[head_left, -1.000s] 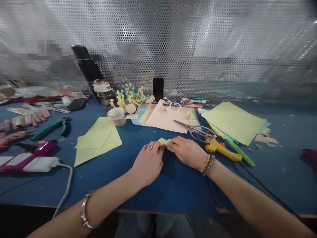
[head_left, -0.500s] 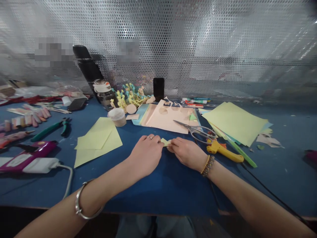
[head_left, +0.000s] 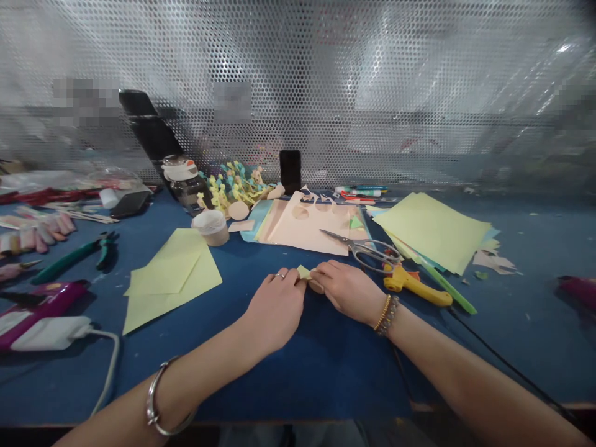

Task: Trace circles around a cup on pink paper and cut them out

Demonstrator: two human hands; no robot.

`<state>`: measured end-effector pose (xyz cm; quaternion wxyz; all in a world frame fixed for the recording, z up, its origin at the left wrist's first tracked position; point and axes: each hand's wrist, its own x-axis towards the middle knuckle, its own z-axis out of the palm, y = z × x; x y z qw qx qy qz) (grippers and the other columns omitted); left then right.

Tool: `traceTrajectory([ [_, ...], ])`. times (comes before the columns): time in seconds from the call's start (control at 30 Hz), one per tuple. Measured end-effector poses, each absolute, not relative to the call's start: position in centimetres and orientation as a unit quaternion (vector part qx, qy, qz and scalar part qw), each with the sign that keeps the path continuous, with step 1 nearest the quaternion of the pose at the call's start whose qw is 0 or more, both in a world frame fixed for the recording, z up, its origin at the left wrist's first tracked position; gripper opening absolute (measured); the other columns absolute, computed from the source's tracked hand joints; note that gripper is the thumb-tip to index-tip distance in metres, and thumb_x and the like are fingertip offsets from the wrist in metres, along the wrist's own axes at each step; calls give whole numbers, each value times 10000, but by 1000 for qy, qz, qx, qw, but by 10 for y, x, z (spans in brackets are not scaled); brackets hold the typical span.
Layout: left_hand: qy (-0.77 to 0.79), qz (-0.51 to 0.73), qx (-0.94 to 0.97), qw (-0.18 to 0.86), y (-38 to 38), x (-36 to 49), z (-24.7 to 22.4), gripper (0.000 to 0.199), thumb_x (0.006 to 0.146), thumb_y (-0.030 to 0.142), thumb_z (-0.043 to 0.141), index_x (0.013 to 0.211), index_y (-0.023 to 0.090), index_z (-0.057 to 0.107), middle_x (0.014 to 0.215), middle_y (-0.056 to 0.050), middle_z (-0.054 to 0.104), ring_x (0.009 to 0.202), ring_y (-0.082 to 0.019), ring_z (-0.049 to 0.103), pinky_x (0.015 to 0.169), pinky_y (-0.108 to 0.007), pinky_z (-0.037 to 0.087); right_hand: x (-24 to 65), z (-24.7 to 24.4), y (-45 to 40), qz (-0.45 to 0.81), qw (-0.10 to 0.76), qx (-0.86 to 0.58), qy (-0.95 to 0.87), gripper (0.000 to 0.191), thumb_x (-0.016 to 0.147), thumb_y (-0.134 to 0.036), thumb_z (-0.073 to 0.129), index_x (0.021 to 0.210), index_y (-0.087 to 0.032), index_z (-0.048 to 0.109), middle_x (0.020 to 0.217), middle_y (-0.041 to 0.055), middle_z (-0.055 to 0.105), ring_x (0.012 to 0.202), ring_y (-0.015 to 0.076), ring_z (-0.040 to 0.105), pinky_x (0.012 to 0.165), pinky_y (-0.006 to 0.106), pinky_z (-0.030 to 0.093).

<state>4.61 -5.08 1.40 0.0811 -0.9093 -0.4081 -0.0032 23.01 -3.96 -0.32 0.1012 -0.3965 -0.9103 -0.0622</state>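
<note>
My left hand is closed in a pinch, its fingertips on a small piece of yellow paper. Opposite it, my right hand is closed too, fingers pressed on the same paper's right side. Under the right fingertips part of a round pinkish piece shows; most of it is covered. Both hands rest low over the blue table. Just beyond them, grey-handled scissors lie open over a pink sheet with round cut-outs.
Yellow sheets lie left, a yellow stack right. A yellow glue gun and green pen sit by my right wrist. Behind stand a paper cup, bottle and phone. Pliers lie far left.
The view has shifted slightly, so things on the table appear further left. Both hands keep hold of the yellow paper; more of the round pinkish piece shows under the right fingers.
</note>
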Motion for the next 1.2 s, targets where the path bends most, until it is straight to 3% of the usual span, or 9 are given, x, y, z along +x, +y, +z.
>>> traceTrajectory([
  [0.33,-424,-2,-903,65,-52,46,6,318,817,87,423,1096,100,576,1007,-121,558,909,-261,545,764,-383,471,225,-7,-38,-57,88,-406,-908,276,969,-170,347,1069,-128,601,932,86,594,877,188,524,797,319,458],
  [0.5,-435,-26,-896,89,-48,46,2,368,825,87,432,1174,91,552,1071,-129,559,966,-257,539,865,-396,437,223,-7,-35,-61,69,-419,-904,279,969,-180,340,1023,-113,605,931,91,585,841,188,515,772,323,466],
  [0.7,-441,-32,-892,98,-47,46,3,380,844,107,417,1200,109,548,1037,-112,566,955,-261,537,836,-395,439,227,-9,-33,-63,86,-421,-901,268,926,-124,413,1149,-101,561,1000,101,582,913,199,513,814,325,459],
  [1.0,-452,-84,-884,87,-29,42,2,375,875,150,416,1216,141,571,995,-85,621,936,-239,577,890,-408,400,226,-11,-30,-66,64,-428,-899,204,902,-103,439,1025,-119,601,949,79,583,861,196,516,774,314,439],
  [1.1,-461,-143,-874,54,-17,39,1,299,908,198,426,1130,213,626,964,-36,660,913,-203,600,914,-393,369,224,-13,-28,-85,64,-434,-895,220,923,-112,399,1002,-118,604,954,77,584,854,201,521,746,321,446],
  [1.2,-460,-159,-874,17,-9,36,0,219,907,230,468,939,254,684,900,5,681,870,-187,616,880,-385,364,222,-14,-26,-88,59,-443,-890,249,910,-98,418,1099,-108,581,987,80,588,898,211,531,761,326,454],
])
